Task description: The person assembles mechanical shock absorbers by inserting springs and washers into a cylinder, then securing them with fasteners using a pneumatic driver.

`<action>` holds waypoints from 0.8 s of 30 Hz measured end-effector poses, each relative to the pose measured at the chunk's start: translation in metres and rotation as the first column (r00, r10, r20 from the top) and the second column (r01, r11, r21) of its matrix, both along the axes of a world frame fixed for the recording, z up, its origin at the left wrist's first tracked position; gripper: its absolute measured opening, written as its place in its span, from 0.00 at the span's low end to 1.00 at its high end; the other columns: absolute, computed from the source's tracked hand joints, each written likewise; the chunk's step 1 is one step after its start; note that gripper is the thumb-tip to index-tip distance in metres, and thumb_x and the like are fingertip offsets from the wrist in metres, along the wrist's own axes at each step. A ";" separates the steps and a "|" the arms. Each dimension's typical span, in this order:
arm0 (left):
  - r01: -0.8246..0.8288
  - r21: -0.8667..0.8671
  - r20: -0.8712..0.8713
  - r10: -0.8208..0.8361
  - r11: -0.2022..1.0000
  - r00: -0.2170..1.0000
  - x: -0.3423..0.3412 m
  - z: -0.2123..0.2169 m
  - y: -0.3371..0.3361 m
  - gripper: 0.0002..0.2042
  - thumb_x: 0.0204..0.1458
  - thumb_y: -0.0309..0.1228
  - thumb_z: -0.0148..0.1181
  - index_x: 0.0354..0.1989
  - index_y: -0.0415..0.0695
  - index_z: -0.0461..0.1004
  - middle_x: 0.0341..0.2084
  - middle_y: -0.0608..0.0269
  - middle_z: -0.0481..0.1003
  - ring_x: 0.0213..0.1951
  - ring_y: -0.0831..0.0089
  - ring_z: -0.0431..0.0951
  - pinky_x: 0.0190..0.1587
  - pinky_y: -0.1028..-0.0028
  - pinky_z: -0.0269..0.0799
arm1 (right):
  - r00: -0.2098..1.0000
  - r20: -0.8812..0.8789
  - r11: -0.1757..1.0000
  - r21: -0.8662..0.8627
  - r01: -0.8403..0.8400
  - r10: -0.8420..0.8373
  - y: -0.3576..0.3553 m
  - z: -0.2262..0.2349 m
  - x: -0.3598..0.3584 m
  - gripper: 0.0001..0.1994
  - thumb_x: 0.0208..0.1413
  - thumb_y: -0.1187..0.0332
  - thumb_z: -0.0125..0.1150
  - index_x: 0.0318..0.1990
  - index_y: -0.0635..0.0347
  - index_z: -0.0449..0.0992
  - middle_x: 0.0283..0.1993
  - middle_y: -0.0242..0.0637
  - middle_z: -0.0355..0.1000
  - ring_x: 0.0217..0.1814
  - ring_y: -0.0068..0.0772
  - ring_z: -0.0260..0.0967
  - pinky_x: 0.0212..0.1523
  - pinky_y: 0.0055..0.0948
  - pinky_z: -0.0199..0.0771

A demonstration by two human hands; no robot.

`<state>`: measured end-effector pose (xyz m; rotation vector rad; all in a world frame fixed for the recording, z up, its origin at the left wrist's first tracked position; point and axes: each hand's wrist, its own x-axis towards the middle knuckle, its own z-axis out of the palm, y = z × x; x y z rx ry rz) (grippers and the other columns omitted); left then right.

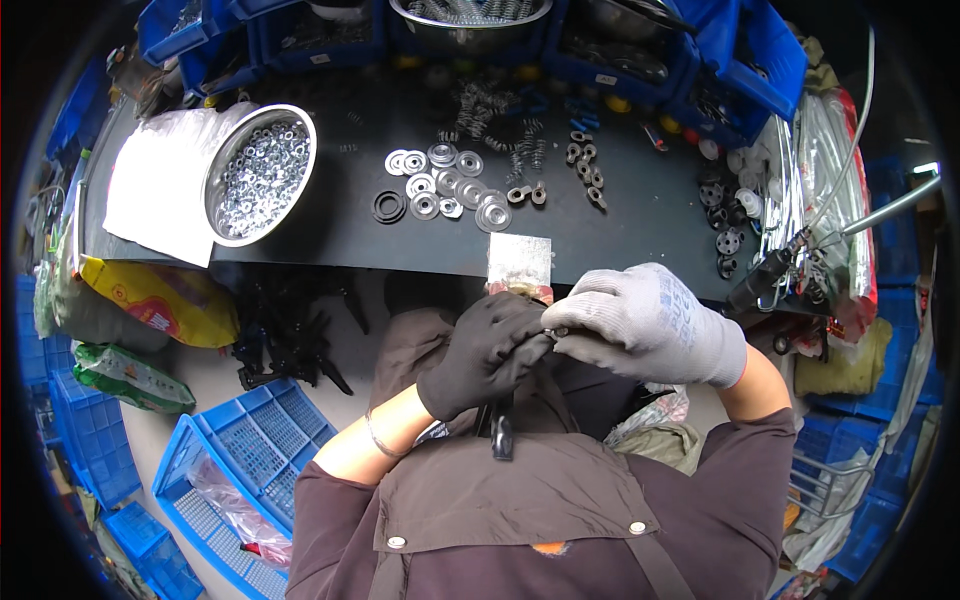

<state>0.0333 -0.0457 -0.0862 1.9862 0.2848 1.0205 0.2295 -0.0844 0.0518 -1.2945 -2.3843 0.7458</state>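
My left hand [490, 348], in a black glove, is closed in front of my apron at the table's near edge. A long black piece [502, 432] sticks out below it toward me; most of that piece is hidden by the hand. My right hand [640, 325], in a grey knit glove, meets it from the right, thumb and fingers pinched. Between the fingertips shows a small dark metal part [557, 332], too small to name. Just beyond both hands, a metal plate [520, 258] juts from the edge of the dark table [370, 240].
Flat metal rings [440, 185], springs [485, 110] and small metal fittings [585, 165] lie on the table. A steel bowl of nuts [262, 175] stands left. Blue bins [640, 75] line the back. Black parts [285, 325] hang below; a blue crate [255, 450] is at lower left.
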 end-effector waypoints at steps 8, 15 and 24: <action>0.048 0.008 0.006 -0.048 0.999 0.999 0.002 0.001 0.002 0.15 0.50 0.24 0.60 0.47 0.43 0.74 0.37 0.58 0.76 0.39 0.58 0.76 0.43 0.63 0.71 | 0.976 0.122 0.983 0.056 0.173 -0.178 -0.008 0.001 -0.007 0.26 0.46 0.53 0.69 0.51 0.55 0.74 0.40 0.41 0.74 0.36 0.43 0.75 0.32 0.33 0.75; 0.063 -0.027 -0.036 -0.064 0.998 0.997 -0.002 -0.001 0.005 0.15 0.50 0.25 0.60 0.48 0.46 0.74 0.37 0.60 0.76 0.39 0.60 0.77 0.44 0.64 0.71 | 0.866 -0.415 0.948 -0.264 0.179 -0.280 -0.017 0.000 0.028 0.10 0.44 0.61 0.69 0.25 0.58 0.78 0.24 0.37 0.72 0.23 0.34 0.71 0.24 0.27 0.67; -0.088 -0.604 0.008 0.117 0.792 0.993 -0.012 0.004 0.024 0.15 0.54 0.29 0.57 0.50 0.42 0.74 0.38 0.56 0.76 0.40 0.64 0.78 0.44 0.70 0.72 | 0.448 -0.827 0.918 -0.187 0.351 -0.340 -0.034 -0.046 0.017 0.25 0.64 0.56 0.47 0.19 0.65 0.77 0.16 0.38 0.70 0.29 0.37 0.73 0.37 0.35 0.74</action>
